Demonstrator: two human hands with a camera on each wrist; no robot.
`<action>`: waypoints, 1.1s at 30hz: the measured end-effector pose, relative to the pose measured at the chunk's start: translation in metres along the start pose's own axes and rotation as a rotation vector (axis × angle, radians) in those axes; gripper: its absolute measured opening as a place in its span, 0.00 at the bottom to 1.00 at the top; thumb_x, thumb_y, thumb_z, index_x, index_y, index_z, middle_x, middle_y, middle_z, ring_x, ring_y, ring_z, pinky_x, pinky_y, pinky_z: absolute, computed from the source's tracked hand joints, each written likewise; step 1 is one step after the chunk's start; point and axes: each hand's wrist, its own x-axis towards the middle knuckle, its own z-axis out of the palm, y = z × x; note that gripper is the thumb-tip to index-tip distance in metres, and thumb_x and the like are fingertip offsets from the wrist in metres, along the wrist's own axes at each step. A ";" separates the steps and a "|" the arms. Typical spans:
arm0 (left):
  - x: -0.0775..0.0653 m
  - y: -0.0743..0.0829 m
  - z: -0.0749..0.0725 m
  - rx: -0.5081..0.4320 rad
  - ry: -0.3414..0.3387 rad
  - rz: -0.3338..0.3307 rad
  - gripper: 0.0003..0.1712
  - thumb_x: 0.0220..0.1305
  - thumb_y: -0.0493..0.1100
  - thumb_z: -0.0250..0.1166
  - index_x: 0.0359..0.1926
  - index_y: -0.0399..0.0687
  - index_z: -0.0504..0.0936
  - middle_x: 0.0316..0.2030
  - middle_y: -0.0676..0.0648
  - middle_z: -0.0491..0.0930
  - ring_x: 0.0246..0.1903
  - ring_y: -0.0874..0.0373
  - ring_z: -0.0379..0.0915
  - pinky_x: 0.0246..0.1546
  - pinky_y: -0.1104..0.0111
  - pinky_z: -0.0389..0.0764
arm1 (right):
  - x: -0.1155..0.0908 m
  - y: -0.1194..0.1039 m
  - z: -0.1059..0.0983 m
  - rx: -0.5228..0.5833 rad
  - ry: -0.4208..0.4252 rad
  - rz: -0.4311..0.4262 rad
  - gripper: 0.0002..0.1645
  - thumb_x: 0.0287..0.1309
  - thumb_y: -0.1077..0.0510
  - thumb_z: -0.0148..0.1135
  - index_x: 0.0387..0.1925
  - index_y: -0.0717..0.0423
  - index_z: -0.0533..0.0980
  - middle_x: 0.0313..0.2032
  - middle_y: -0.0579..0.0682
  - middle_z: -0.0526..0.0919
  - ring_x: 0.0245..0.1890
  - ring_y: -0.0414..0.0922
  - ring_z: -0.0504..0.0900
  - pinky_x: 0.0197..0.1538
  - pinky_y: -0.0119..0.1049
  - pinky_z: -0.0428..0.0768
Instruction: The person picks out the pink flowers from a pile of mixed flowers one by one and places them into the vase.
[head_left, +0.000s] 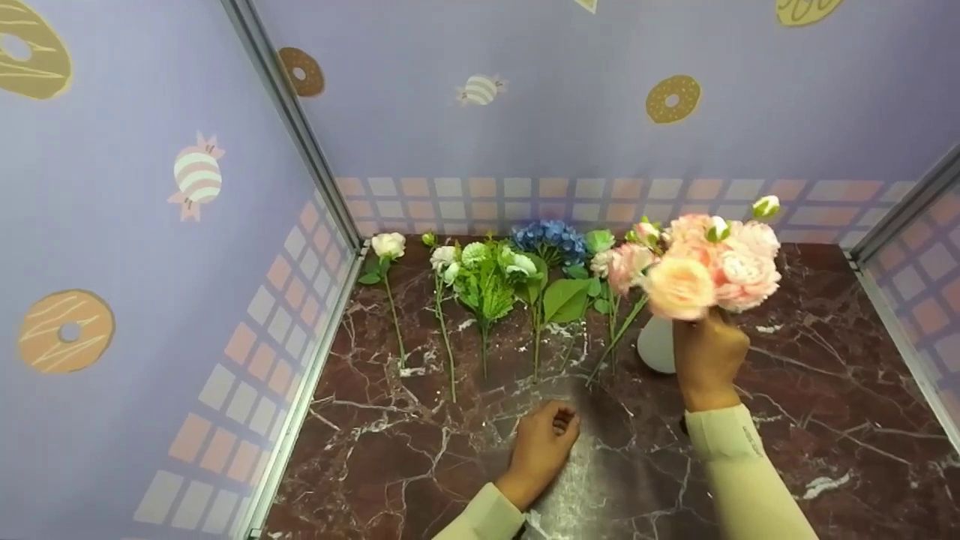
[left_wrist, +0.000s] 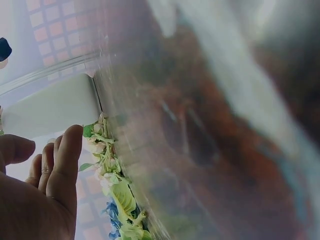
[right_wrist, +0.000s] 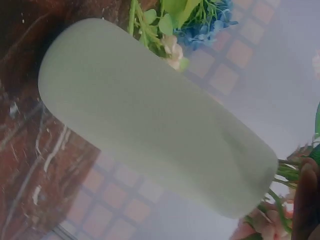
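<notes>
My right hand (head_left: 711, 364) grips the stems of a bunch of pink and peach flowers (head_left: 739, 270) above the white vase (head_left: 655, 346). In the right wrist view, green stems (right_wrist: 286, 175) come out of the mouth of the vase (right_wrist: 150, 115), beside my fingertips (right_wrist: 307, 200). The vase stands upright on the table and is partly hidden by my hand in the head view. My left hand (head_left: 541, 442) is low over the front of the table, fingers loosely curled, holding nothing. In the left wrist view that hand (left_wrist: 45, 190) appears before the vase (left_wrist: 55, 107).
Along the back lie single stems: a white rose (head_left: 388, 245), white flowers with green leaves (head_left: 484, 289), a blue hydrangea (head_left: 551, 241) and pale pink flowers (head_left: 626, 266). Patterned wall panels (head_left: 480, 142) enclose the dark marbled table (head_left: 390, 457).
</notes>
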 end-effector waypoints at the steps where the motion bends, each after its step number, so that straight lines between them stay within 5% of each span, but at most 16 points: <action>1: 0.001 0.001 0.000 0.002 -0.002 0.003 0.05 0.75 0.35 0.73 0.47 0.38 0.91 0.39 0.46 0.94 0.37 0.63 0.91 0.41 0.74 0.90 | 0.000 0.001 0.001 0.023 -0.001 0.013 0.03 0.57 0.74 0.69 0.29 0.73 0.83 0.26 0.71 0.87 0.22 0.73 0.81 0.24 0.70 0.77; 4: 0.002 0.004 0.001 0.009 -0.015 0.000 0.05 0.74 0.35 0.73 0.47 0.39 0.91 0.40 0.46 0.94 0.38 0.63 0.91 0.42 0.74 0.90 | 0.000 0.002 0.005 0.067 -0.006 0.034 0.01 0.52 0.74 0.69 0.29 0.71 0.85 0.30 0.68 0.90 0.28 0.71 0.86 0.27 0.68 0.80; 10: 0.003 0.006 -0.002 0.020 -0.006 0.025 0.04 0.75 0.35 0.73 0.47 0.40 0.91 0.40 0.46 0.95 0.38 0.62 0.92 0.42 0.74 0.90 | 0.004 0.001 0.009 0.001 0.025 0.040 0.08 0.55 0.72 0.67 0.22 0.68 0.81 0.22 0.66 0.86 0.21 0.71 0.81 0.23 0.69 0.75; 17: 0.008 0.005 -0.005 0.068 0.028 0.068 0.04 0.73 0.34 0.73 0.46 0.39 0.91 0.38 0.46 0.95 0.36 0.59 0.92 0.40 0.73 0.90 | 0.003 -0.002 0.006 -0.010 0.016 0.062 0.08 0.68 0.65 0.72 0.33 0.68 0.90 0.30 0.67 0.92 0.27 0.74 0.87 0.27 0.70 0.77; 20: 0.019 -0.006 0.000 0.098 0.055 0.113 0.04 0.71 0.35 0.73 0.45 0.40 0.91 0.36 0.46 0.95 0.34 0.59 0.92 0.37 0.71 0.89 | -0.002 -0.003 0.003 -0.018 0.016 0.064 0.08 0.68 0.64 0.72 0.34 0.67 0.88 0.29 0.66 0.92 0.24 0.72 0.86 0.25 0.68 0.76; 26: 0.066 -0.064 0.036 0.226 0.102 0.167 0.05 0.66 0.38 0.74 0.42 0.47 0.93 0.34 0.52 0.94 0.32 0.70 0.87 0.35 0.73 0.87 | -0.020 -0.001 -0.005 -0.010 0.033 0.005 0.09 0.71 0.59 0.73 0.39 0.61 0.92 0.30 0.61 0.94 0.21 0.60 0.91 0.22 0.62 0.81; 28: 0.079 -0.059 0.037 0.280 0.098 0.165 0.05 0.66 0.39 0.75 0.42 0.47 0.93 0.34 0.52 0.94 0.32 0.67 0.87 0.34 0.71 0.87 | -0.027 0.000 -0.008 -0.003 0.018 -0.014 0.09 0.70 0.58 0.74 0.39 0.61 0.92 0.31 0.62 0.94 0.21 0.59 0.91 0.21 0.62 0.82; 33: 0.094 -0.016 0.026 0.390 0.052 0.108 0.05 0.67 0.40 0.76 0.33 0.48 0.90 0.27 0.50 0.88 0.25 0.60 0.79 0.27 0.65 0.78 | -0.046 0.003 -0.012 0.048 -0.080 -0.043 0.06 0.65 0.60 0.77 0.39 0.60 0.92 0.31 0.62 0.94 0.20 0.58 0.90 0.20 0.59 0.82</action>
